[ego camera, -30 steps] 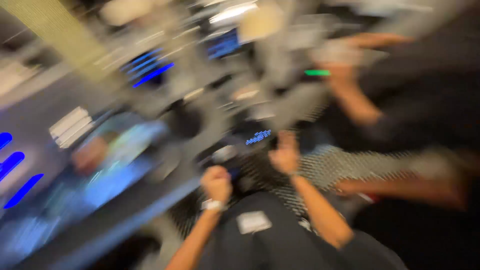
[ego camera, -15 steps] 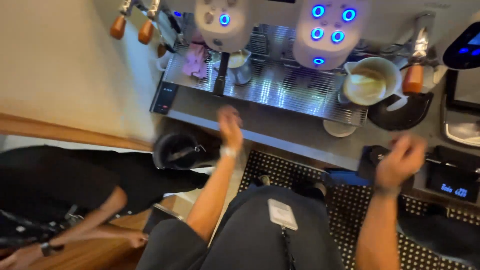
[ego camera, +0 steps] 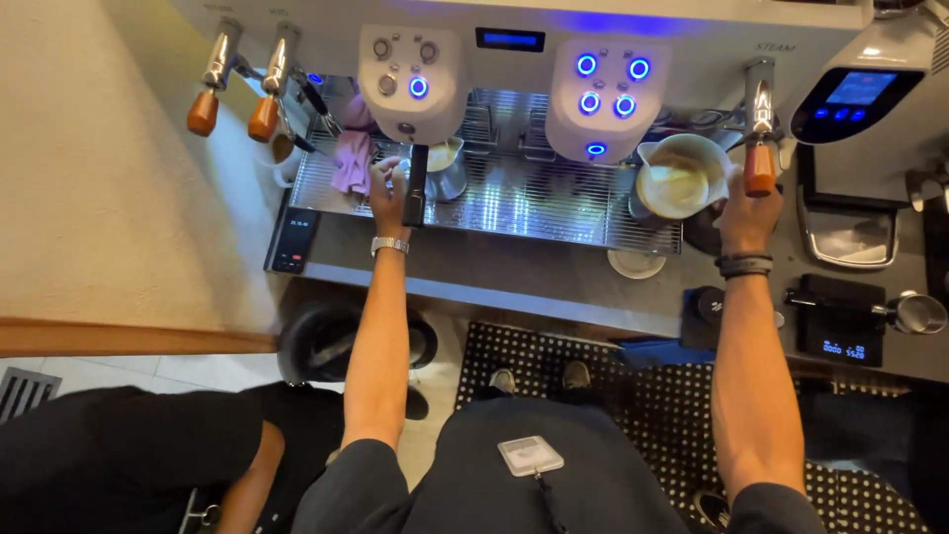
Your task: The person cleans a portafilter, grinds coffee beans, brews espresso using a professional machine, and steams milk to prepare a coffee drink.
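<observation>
Both hands working at the espresso machine (ego camera: 514,59), one at the portafilter handle, one at the milk pitcher.

The left hand (ego camera: 388,190) is reaching forward with the arm nearly straight, its fingers (ego camera: 381,170) curling loosely against the black portafilter handle (ego camera: 416,186) just right of them, apparently to steady it under the group head; a firm grip cannot be confirmed. A pink cloth (ego camera: 352,158) is lying just left of the fingers on the drip tray (ego camera: 534,208). The right hand (ego camera: 746,213) is extending likewise, fingers closing on the white milk pitcher (ego camera: 677,178) immediately left of them, holding it level beside the steam wand (ego camera: 759,138), so the milk stays in.
</observation>
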